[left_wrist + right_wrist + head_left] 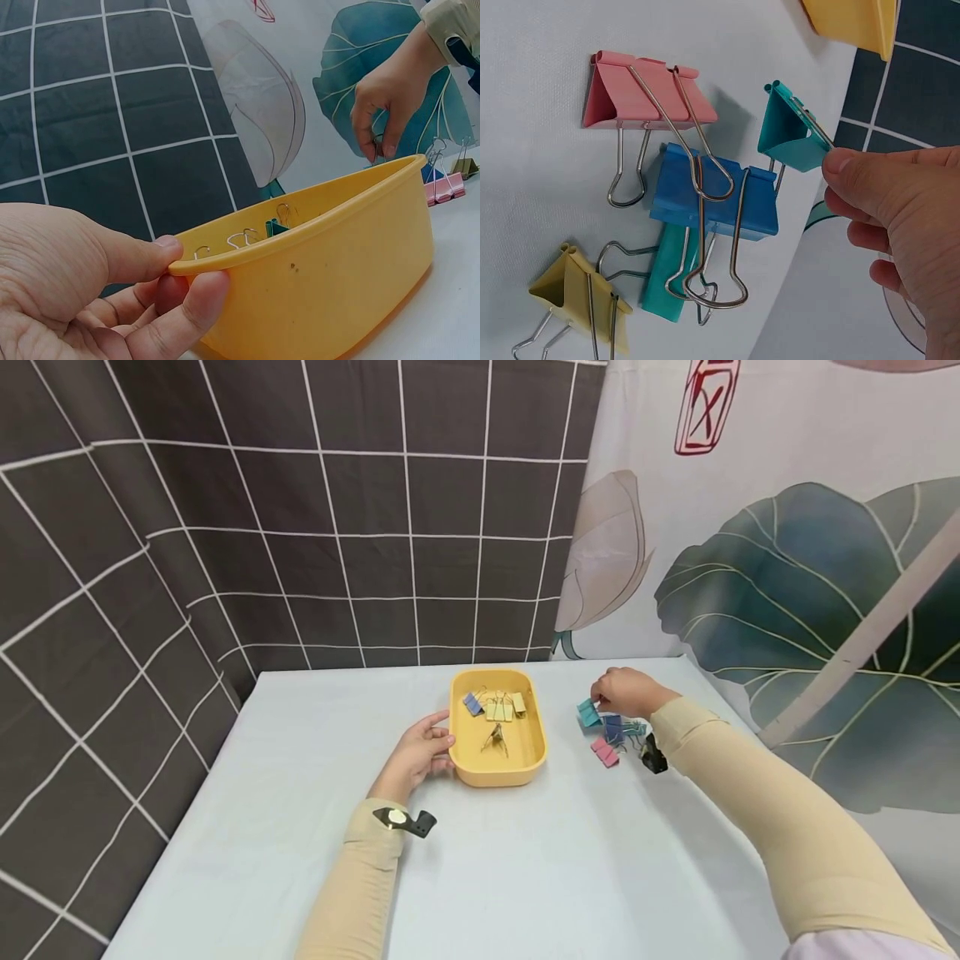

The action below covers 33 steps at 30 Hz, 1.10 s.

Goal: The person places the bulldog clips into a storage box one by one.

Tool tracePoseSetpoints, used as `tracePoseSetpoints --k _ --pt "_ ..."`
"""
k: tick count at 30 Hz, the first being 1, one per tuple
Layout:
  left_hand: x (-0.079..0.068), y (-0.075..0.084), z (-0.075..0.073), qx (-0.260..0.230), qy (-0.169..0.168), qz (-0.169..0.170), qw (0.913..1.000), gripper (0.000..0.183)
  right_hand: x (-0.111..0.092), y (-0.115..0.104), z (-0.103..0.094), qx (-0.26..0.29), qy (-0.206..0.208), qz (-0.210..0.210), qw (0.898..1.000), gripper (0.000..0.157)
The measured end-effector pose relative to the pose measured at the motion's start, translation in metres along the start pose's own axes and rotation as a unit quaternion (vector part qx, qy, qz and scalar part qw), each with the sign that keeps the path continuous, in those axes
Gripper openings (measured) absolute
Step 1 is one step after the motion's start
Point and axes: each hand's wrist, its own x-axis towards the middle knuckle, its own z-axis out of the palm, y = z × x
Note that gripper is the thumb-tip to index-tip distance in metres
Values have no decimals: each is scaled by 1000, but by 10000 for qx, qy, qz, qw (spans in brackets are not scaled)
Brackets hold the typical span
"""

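My right hand (628, 691) pinches a teal binder clip (789, 131) by its wire handle, above the right part of the table. Close to it are a pink binder clip (649, 94), a blue one (716, 195), another teal one (669, 277) partly under the blue, and an olive-yellow one (577, 289). With thumb and fingers, my left hand (417, 752) grips the left rim of a yellow plastic bin (498, 773). Inside the bin lie a blue clip (472, 703), several yellow clips (498, 708) and a dark clip (495, 739) with its handles spread.
The white table (300, 777) extends around the bin. Behind it hangs a dark grid-patterned cloth (360, 493), with a leaf-printed curtain (795, 577) at the right. A black device (405, 820) is strapped to the left wrist.
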Motion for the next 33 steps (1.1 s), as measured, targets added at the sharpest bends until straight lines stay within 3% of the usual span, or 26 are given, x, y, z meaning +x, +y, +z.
tracePoseSetpoints --k 23,33 --pt "-3 1 1 37 14 -6 10000 61 11 -21 -16 -312 181 -108 9993 15" --pt "-2 1 1 32 18 -57 10000 61 21 -37 -30 -436 488 -289 9974 16"
